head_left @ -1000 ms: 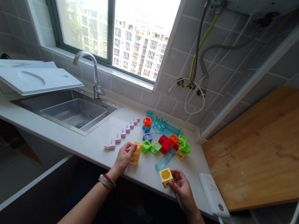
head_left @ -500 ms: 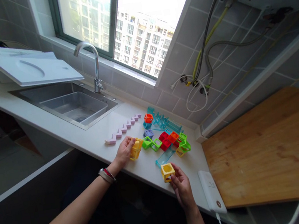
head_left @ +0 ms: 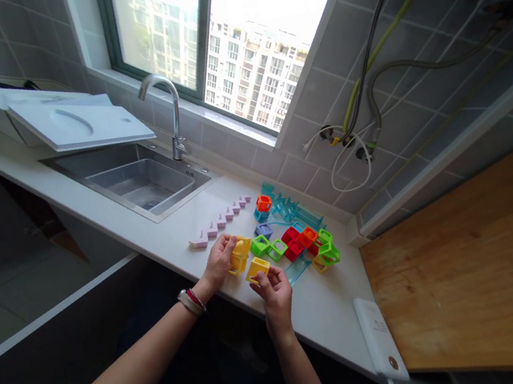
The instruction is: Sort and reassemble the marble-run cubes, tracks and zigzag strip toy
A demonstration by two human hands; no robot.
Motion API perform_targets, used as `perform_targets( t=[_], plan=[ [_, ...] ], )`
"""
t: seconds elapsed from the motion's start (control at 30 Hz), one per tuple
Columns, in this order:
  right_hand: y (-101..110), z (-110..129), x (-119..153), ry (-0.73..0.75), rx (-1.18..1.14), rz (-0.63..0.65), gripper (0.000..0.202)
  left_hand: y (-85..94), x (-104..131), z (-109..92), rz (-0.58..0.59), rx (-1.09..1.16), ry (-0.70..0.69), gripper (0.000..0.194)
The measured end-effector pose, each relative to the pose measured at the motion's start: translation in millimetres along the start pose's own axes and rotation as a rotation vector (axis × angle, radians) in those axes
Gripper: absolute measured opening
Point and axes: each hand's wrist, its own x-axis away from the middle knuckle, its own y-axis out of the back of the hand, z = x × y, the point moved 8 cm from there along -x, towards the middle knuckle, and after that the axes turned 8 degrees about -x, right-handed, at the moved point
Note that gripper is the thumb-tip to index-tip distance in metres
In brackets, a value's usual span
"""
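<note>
My left hand (head_left: 220, 262) is closed on a yellow toy block piece (head_left: 241, 256) with open sides, held over the counter's front edge. Close to its right, my right hand (head_left: 274, 290) pinches a yellow cube block (head_left: 258, 269) with cut-out faces. A narrow gap separates the two yellow pieces. Just beyond them lie green cube frames (head_left: 276, 250), red cube blocks (head_left: 292, 243) and a purple block (head_left: 263, 230). An orange block (head_left: 263, 202) rests on a blue one. Translucent blue track pieces (head_left: 306, 215) lie along the wall side.
A row of lilac zigzag pieces (head_left: 221, 221) lies on the white counter (head_left: 166, 238). Left of it is a steel sink (head_left: 143, 184) with a faucet (head_left: 175, 114) and a white box (head_left: 89, 121). At the right are a white power bank-like device (head_left: 379, 338) and a wooden board (head_left: 472, 261).
My right hand has moved left and up with the yellow cube, bringing it close to the yellow piece in my left hand. The camera view has shifted slightly.
</note>
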Motion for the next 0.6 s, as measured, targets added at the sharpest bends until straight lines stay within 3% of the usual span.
perform_targets(
  t=[0.6],
  plan=[
    [1.4,-6.4,-8.6,0.046,0.111,0.097,0.050,-0.8,-0.9,-0.1,0.022,-0.061,0.001,0.038]
  ],
)
